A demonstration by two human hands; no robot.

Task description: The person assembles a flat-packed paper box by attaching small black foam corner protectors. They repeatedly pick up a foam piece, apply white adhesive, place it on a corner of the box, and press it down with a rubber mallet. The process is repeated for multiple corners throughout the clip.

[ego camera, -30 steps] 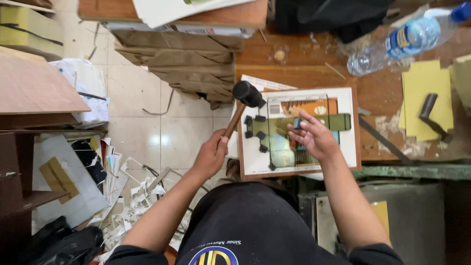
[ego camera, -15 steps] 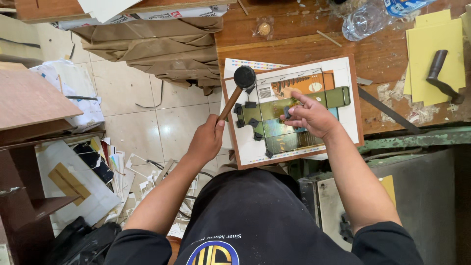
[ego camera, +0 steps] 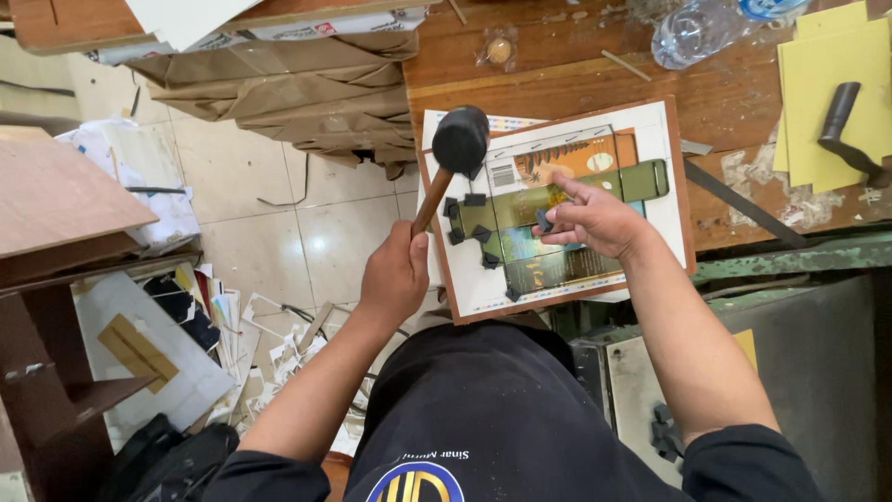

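A matt black rubber mallet head (ego camera: 460, 139) on a smooth wooden handle is being shown above glossy printed card (ego camera: 567, 209) and rough, worn wooden counter (ego camera: 557, 79).

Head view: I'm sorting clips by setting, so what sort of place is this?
Probably a small print-finishing or box-making workshop. The left hand holds a black mallet over a printed sheet on a board, the right hand presses it, and paper offcuts litter the tiled floor beside the worn wooden workbench.

A clear plastic bottle (ego camera: 699, 30) is lying at the wooden desk's (ego camera: 576, 65) far edge, yellow sheets (ego camera: 827, 93) are carrying a dark tool (ego camera: 841, 125), and paper scraps (ego camera: 269, 363) are littering the tiled floor (ego camera: 279, 223).
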